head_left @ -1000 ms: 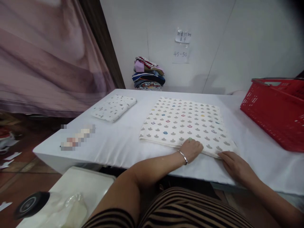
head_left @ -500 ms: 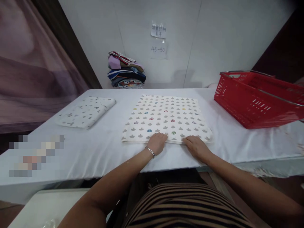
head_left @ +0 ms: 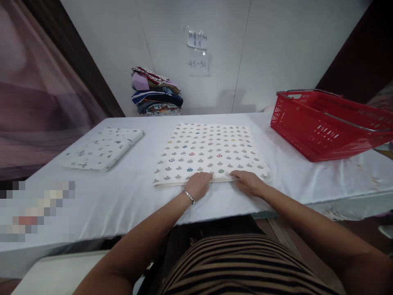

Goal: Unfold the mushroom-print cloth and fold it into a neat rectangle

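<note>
A folded white cloth (head_left: 211,151) with grey, red, blue and yellow prints lies flat on the table in front of me. My left hand (head_left: 199,183), with a silver bracelet at the wrist, grips its near edge left of the middle, fingers on top and thumb out of sight. Farther right along the same edge, my right hand (head_left: 248,182) pinches the layers with its fingertips. Several layers show between the two hands. To the left lies a second folded white cloth (head_left: 104,148) with small dark prints, apart from my hands.
A red plastic basket (head_left: 325,127) with metal handles stands at the right of the white-covered table (head_left: 129,200). Against the back wall rises a stack of folded fabrics (head_left: 158,96). Paper signs (head_left: 197,51) hang above. A blurred patch covers the table's left front.
The view has shifted slightly, so most things sit a little farther left. Both hands remain at the cloth's near edge; the right hand's fingers have shifted slightly on it.
</note>
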A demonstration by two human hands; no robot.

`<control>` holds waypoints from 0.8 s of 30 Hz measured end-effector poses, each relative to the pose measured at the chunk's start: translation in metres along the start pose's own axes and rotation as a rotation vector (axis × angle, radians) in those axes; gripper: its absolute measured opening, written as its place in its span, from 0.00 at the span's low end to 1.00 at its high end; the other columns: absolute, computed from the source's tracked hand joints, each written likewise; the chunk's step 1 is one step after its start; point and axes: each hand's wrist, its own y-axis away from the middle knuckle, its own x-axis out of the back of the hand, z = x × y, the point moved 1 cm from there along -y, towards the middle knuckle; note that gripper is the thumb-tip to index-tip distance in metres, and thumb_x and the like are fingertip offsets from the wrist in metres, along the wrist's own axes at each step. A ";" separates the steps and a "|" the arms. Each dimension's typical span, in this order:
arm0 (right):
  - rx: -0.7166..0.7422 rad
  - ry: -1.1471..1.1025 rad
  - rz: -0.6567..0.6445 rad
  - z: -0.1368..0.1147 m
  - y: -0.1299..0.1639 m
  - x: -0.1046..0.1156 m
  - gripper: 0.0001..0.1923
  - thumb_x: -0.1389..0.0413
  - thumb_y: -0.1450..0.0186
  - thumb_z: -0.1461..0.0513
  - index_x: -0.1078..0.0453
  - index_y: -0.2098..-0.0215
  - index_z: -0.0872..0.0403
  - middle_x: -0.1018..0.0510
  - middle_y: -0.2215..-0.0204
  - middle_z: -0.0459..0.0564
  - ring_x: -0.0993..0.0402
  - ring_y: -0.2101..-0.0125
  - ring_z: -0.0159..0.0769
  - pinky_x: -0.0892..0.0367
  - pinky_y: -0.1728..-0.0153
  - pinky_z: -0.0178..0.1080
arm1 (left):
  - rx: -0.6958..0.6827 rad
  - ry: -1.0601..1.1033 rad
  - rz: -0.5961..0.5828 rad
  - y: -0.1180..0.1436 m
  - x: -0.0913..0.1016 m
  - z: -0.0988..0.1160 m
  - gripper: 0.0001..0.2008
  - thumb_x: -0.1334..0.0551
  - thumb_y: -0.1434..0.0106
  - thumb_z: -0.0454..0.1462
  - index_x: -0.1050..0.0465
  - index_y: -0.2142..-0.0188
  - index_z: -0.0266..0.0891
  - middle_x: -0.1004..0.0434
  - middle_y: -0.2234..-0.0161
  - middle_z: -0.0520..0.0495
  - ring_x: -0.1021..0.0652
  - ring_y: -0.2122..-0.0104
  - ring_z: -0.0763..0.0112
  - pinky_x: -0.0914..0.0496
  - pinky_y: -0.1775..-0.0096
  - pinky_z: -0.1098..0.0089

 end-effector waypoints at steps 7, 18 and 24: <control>-0.099 -0.143 -0.052 -0.006 -0.006 0.014 0.09 0.51 0.43 0.66 0.36 0.64 0.51 0.26 0.69 0.45 0.32 0.69 0.35 0.40 0.68 0.36 | -0.196 -0.072 0.197 0.001 -0.007 0.005 0.09 0.49 0.39 0.28 0.33 0.64 0.38 0.33 0.48 0.44 0.32 0.52 0.64 0.36 0.54 0.64; -0.064 -0.051 0.018 -0.009 -0.004 0.009 0.06 0.51 0.44 0.68 0.38 0.69 0.52 0.28 0.72 0.45 0.34 0.72 0.33 0.41 0.71 0.34 | -0.224 -0.146 0.158 -0.018 -0.014 0.023 0.10 0.50 0.36 0.31 0.31 0.65 0.37 0.31 0.51 0.46 0.31 0.55 0.65 0.36 0.57 0.64; 0.309 0.117 0.166 -0.012 0.015 -0.012 0.08 0.53 0.37 0.66 0.35 0.61 0.55 0.29 0.56 0.55 0.34 0.57 0.39 0.37 0.59 0.42 | -0.292 -0.099 0.223 -0.004 -0.009 0.034 0.09 0.50 0.36 0.31 0.31 0.68 0.37 0.30 0.55 0.46 0.32 0.56 0.67 0.37 0.54 0.63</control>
